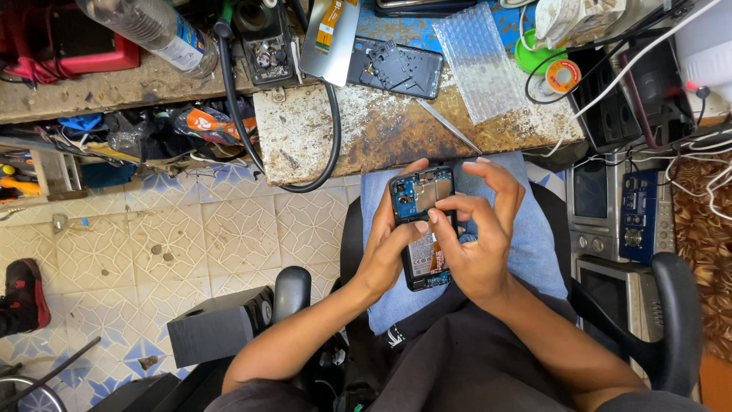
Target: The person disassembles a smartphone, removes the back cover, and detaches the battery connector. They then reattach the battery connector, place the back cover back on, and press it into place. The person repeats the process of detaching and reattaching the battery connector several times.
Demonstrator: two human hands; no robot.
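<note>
While the opened phone (423,229) sits over the lap on a blue cloth (541,252), the left hand (389,248) clamps its edge, thumb across the board; right hand (476,244) pinches at mid-board, fingertips together. Step judged: working 1 small internal part. Next move needs fine, steady grip. Tweezers (450,126) lie on the bench (358,137)

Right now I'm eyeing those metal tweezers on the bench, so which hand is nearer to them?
Right. The right hand is just below the tweezers, fingers raised toward the bench edge. The left hand grips the opened phone from its far side, farther away.
</note>
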